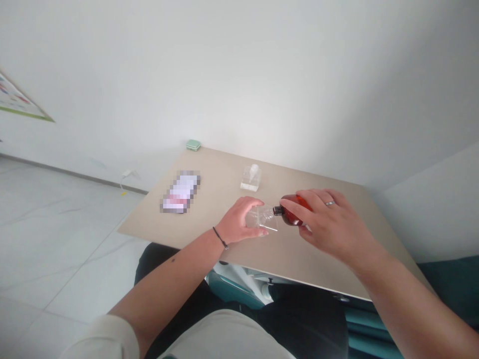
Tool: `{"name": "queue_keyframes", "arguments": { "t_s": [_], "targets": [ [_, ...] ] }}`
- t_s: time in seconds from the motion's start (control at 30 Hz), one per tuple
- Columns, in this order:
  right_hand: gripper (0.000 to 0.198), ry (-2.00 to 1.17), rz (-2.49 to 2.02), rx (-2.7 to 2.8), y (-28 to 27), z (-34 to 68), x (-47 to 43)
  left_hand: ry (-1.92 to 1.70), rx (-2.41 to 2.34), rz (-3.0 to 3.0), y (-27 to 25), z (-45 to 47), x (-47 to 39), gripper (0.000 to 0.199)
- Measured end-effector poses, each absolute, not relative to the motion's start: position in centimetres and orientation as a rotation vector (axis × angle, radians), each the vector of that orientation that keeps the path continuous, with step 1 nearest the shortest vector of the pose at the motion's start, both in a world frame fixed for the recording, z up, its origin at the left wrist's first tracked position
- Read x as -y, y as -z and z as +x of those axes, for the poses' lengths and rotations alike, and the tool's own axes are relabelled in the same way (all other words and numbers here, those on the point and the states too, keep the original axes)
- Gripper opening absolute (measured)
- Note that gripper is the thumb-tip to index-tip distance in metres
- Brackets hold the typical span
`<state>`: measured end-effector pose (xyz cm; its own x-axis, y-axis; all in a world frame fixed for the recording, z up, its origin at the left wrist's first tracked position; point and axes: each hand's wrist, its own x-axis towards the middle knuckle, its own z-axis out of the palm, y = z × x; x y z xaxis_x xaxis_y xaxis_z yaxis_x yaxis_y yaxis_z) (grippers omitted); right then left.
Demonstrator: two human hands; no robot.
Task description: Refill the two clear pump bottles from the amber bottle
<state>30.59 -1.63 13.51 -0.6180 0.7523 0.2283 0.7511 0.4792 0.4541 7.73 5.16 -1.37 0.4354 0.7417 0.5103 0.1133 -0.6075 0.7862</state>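
Observation:
My left hand (241, 222) is wrapped round a clear, see-through container (265, 215) low over the table, thumb on the near side and fingers on the far side. In my right hand (324, 217) is a reddish-brown bottle (294, 212), tipped over so that its dark threaded neck points left. That neck lies at the mouth of the clear container; whether the two touch, I cannot tell. No cap sits on the bottle's neck. Any liquid passing between them is too small to make out. Behind my hands stands a clear block-like piece with a white top (251, 177).
The beige table (209, 179) meets a white wall at the back. A phone (180, 192), blurred out, lies at its left side. A small green case (193, 144) sits at the far left corner. Teal seating shows below the table's front edge.

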Motion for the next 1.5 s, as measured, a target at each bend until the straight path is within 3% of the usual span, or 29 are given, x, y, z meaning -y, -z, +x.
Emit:
{"name": "queue_keyframes", "arguments": {
  "t_s": [1.5],
  "targets": [
    [0.046,-0.862,1.338,-2.673,-13.97,30.04,1.62,-1.2,-0.708,2.018,1.48,7.72,-5.18,0.071]
  ]
}}
